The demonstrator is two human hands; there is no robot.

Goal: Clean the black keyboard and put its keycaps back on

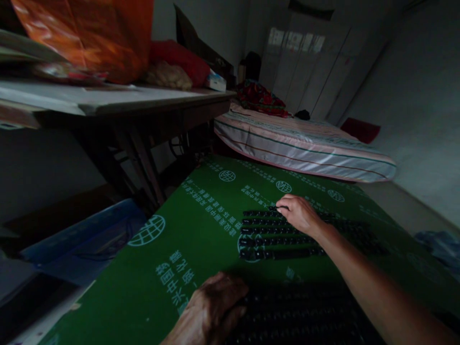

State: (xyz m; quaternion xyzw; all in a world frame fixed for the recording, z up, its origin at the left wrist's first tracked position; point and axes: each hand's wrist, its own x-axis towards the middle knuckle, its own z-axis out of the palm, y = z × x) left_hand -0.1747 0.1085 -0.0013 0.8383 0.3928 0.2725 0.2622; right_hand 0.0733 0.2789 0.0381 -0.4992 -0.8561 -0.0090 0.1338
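Note:
Rows of loose black keycaps (273, 230) lie in keyboard order on a green board (194, 215) with pale printed letters and globes. Over the back row is my right hand (298, 213), thumb and fingers pinched on a small black keycap (283, 207). My forearm covers part of the rows. Close to me, in deep shadow, sits a black keyboard (294, 316); its details are hard to make out. My left hand (215, 302) grips its left end with bent fingers.
To the left stands a table (151, 100) bearing an orange bag (93, 38) and a red bundle (179, 60). Below it is a blue bin (86, 239). A striped mattress (302, 143) lies past the board's far edge. Blue cloth or plastic (438, 247) is at right.

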